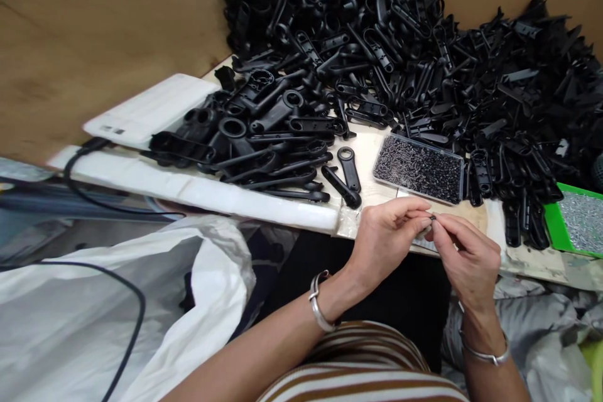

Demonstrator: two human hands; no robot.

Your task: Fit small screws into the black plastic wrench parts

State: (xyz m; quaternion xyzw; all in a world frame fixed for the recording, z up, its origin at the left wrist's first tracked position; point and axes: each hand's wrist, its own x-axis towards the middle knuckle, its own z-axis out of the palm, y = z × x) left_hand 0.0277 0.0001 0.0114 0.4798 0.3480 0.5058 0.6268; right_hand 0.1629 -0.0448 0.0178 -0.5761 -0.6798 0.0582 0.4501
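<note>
My left hand [389, 235] and my right hand [466, 254] meet just beyond the table's front edge, fingertips pinched together on a tiny dark piece [432, 218]. Its shape is too small to tell. Right behind my hands lies a clear shallow box [419, 168] full of small black parts. To the left of the box, a black ring-ended part [348, 169] lies flat on the table, with another black part [341, 186] slanting beside it.
Large heaps of black plastic parts [330, 44] cover the back and right of the table [367, 144]. A green tray [558, 220] of silvery pieces is at the right. A white box [151, 107], black cable [141, 308] and white bag [207, 276] are at the left.
</note>
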